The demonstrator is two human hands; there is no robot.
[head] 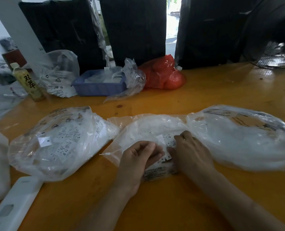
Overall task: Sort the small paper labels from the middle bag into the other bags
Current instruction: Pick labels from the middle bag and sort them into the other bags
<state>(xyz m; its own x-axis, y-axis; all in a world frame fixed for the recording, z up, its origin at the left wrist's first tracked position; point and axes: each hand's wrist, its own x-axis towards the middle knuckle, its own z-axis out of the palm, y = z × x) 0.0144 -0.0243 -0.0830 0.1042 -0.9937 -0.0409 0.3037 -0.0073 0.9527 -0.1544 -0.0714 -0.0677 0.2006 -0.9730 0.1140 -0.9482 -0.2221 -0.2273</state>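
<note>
Three clear plastic bags lie in a row on the orange table. The middle bag [148, 129] holds small white paper labels [169, 140] printed with sizes. My left hand [138, 155] lies on the bag's near part, palm turned up, fingers curled; whether they hold a label I cannot tell. My right hand [188, 150] rests palm down on the labels, its fingertips touching them. The left bag [58, 140] is full of labels marked XS, M and XL. The right bag [245, 137] looks cloudy, and its contents are not readable.
Behind the bags stand a blue basket [98, 87], a red plastic bag [165, 74], a crumpled clear bag [58, 74] and a drink bottle [27, 82]. Black wrapped bundles [131, 29] line the back. A fan [271, 34] stands far right. A white case [13, 204] lies near left.
</note>
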